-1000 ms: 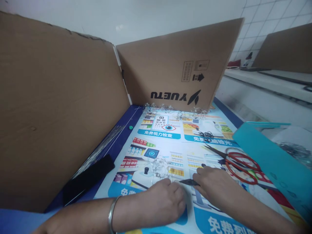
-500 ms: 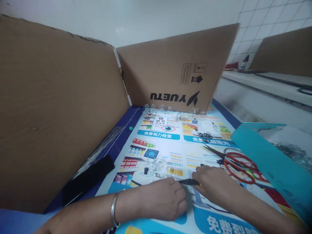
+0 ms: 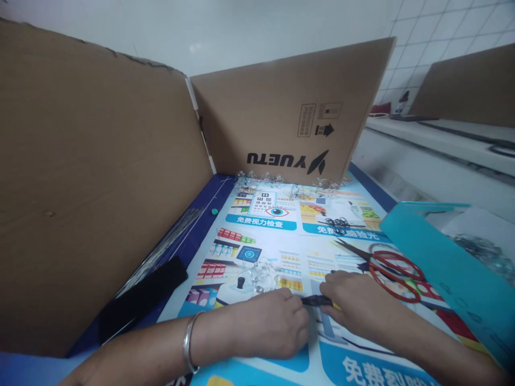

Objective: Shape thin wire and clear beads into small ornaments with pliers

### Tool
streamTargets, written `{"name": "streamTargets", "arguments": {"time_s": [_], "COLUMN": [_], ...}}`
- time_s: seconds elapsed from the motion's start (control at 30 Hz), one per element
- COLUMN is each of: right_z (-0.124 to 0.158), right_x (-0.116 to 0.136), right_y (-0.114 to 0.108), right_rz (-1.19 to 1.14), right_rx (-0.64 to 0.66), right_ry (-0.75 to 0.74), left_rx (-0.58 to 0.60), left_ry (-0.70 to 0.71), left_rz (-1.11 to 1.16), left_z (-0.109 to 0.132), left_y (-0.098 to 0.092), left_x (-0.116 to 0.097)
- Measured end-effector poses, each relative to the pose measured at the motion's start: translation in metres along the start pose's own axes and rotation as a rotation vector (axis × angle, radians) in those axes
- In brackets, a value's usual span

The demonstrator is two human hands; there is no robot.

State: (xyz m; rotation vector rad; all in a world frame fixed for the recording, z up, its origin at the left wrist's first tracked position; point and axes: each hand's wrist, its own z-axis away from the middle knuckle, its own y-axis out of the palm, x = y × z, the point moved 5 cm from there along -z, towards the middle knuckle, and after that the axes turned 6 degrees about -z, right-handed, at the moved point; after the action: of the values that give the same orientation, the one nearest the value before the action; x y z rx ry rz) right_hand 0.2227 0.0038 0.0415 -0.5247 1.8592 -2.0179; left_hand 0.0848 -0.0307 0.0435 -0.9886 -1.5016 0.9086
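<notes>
My right hand (image 3: 356, 303) is closed around pliers (image 3: 316, 301) with dark jaws and a bit of yellow handle showing. The jaws point left, and their tip meets the fingers of my left hand (image 3: 277, 324). That hand, with a silver bangle on its wrist, is curled closed; what it pinches is hidden behind the fingers. Just beyond it lies a tangle of clear beads on thin wire (image 3: 263, 273), and I cannot tell whether it joins what the fingers hold. Red-handled scissors (image 3: 396, 273) rest beyond my right hand, blades partly apart.
A teal box (image 3: 438, 268) holding wiry pieces (image 3: 478, 249) stands at right. Dark wire coils (image 3: 337, 224) lie beyond the scissors. Cardboard panels (image 3: 281, 118) wall the left and back, with clear beaded pieces (image 3: 295, 190) along the back. At left are thin wires (image 3: 169, 244) and a black flat object (image 3: 145, 300).
The pliers and my right hand have shifted very slightly right, and my left hand has moved a touch with them. Both grips look the same.
</notes>
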Motion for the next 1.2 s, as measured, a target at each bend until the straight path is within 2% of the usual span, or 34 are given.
{"name": "streamTargets", "arguments": {"time_s": [0.27, 0.43, 0.53, 0.63, 0.7, 0.8, 0.9, 1.03, 1.1, 1.2], "right_z": [0.0, 0.002, 0.001, -0.002, -0.005, -0.008, -0.01, -0.01, -0.009, -0.006], "right_x": [-0.007, -0.016, -0.017, -0.015, -0.011, -0.003, 0.002, 0.008, 0.014, 0.029], "right_y": [-0.002, -0.001, -0.007, -0.018, -0.022, -0.018, -0.004, 0.014, 0.018, 0.017], "right_rz": [0.023, 0.004, -0.033, -0.146, -0.297, -0.609, -0.858, -1.098, -1.191, -1.285], "right_rx": [-0.017, -0.049, -0.058, -0.11, -0.165, -0.213, -0.224, -0.198, -0.166, -0.093], "right_ry": [0.024, 0.02, 0.021, 0.049, 0.058, 0.037, 0.095, 0.169, 0.151, 0.092], "left_rx": [-0.018, -0.042, -0.093, -0.189, -0.298, -0.465, -0.631, -0.758, -0.746, -0.596], "left_ry": [0.023, 0.031, -0.15, -0.502, -0.703, -0.946, -1.087, -1.107, -1.09, -1.101], "left_rz": [0.041, 0.259, 0.681, 1.279, 1.616, 1.92, 2.048, 2.124, 2.136, 2.008], "left_z": [0.001, 0.006, 0.011, 0.019, 0.025, 0.032, 0.039, 0.043, 0.042, 0.039], "left_y": [0.004, -0.005, -0.009, -0.002, 0.006, 0.02, 0.027, 0.024, 0.023, 0.023], "left_x": [-0.005, -0.012, -0.003, 0.013, 0.019, 0.022, 0.02, 0.012, 0.009, 0.005]}}
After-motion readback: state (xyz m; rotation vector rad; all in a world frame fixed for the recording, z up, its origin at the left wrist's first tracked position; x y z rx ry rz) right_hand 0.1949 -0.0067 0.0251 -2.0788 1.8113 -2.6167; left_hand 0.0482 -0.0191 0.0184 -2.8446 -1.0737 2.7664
